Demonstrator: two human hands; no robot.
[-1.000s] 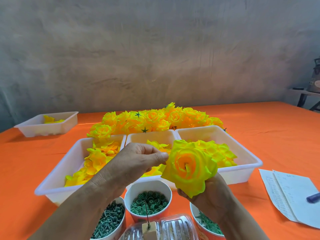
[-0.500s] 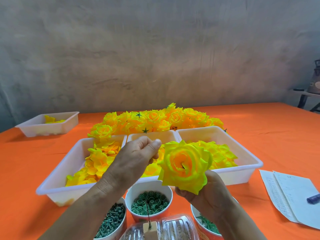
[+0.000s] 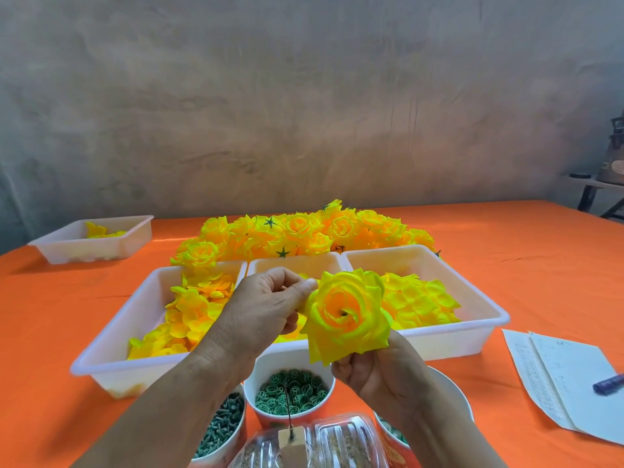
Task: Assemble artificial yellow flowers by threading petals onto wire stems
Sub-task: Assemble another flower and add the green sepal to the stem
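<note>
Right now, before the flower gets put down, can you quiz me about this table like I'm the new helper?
1. True or false: the right hand holds the assembled yellow fabric rose from underneath.
2. What colour are the small ring-shaped plastic pieces in the middle white paper cup? A green, B red, C blue.
3. Fill the gap: the pile of finished yellow roses lies on the ___ tablecloth.

Key: 1 true; 2 A; 3 orange.
</note>
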